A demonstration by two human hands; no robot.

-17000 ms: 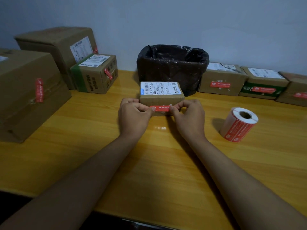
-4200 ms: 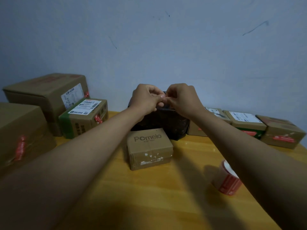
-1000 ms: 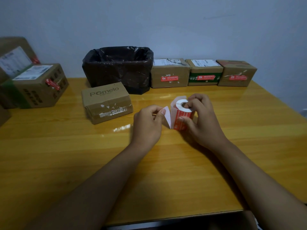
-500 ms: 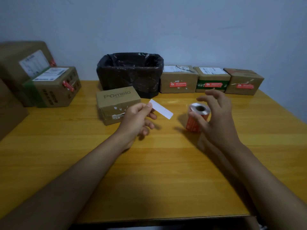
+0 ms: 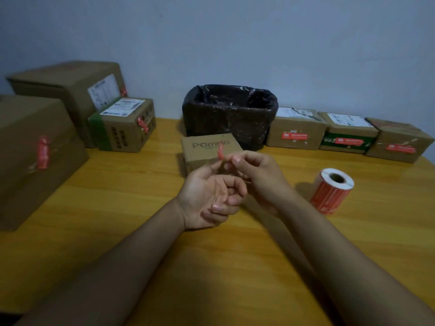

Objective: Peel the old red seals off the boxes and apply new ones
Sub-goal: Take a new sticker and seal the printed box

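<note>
Black-lined bin [image 5: 229, 115] behind Pomelo box [image 5: 207, 149]; seal roll [image 5: 332, 190] stands right. Left hand [image 5: 207, 198] pinches red seal [image 5: 220, 151]; right hand [image 5: 256, 175] curled beside, grip unclear.

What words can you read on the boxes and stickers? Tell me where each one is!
"Pomelo": printed on top of the small brown box in the middle, partly hidden by a red seal.
White shipping labels on the boxes: too small and blurred to read.
Dark print on the side of the green-taped box: too blurred to read.
Red seals on the boxes: white print, too blurred.
Sticker roll: white print, too blurred.
</note>
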